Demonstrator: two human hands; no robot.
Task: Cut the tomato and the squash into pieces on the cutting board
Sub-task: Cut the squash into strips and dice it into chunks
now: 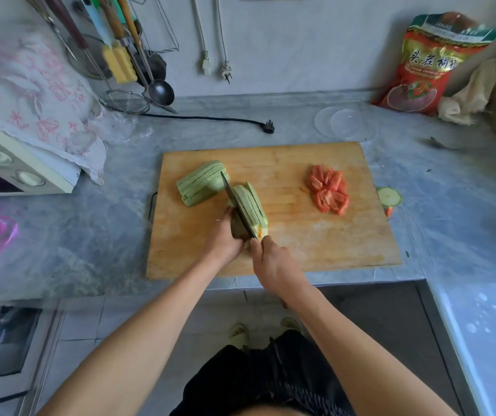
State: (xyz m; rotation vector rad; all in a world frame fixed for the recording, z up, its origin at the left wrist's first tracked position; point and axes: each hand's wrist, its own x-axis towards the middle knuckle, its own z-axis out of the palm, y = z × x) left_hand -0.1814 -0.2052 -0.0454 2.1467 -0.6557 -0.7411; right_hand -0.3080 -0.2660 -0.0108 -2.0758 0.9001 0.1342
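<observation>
A wooden cutting board (pixel 301 241) lies on the grey counter. On its left part sits a fanned stack of pale green squash slices (pixel 200 183). Just to the right, a second stack of squash slices (pixel 252 205) leans against a dark knife (pixel 237 207), whose blade runs through it. My right hand (pixel 270 262) grips the knife handle near the board's front. My left hand (pixel 224 235) curls its fingers on the squash on the left side of the blade. A pile of red tomato pieces (pixel 329 189) lies on the board's right part.
A round squash end slice (pixel 388 196) and a tomato scrap (pixel 388 211) lie off the board's right edge. A black plug and cord (pixel 267 126), clear plastic lids (pixel 344 123), a red bag (pixel 424 64) and a utensil rack (pixel 120 55) stand behind. An appliance (pixel 15 163) sits left.
</observation>
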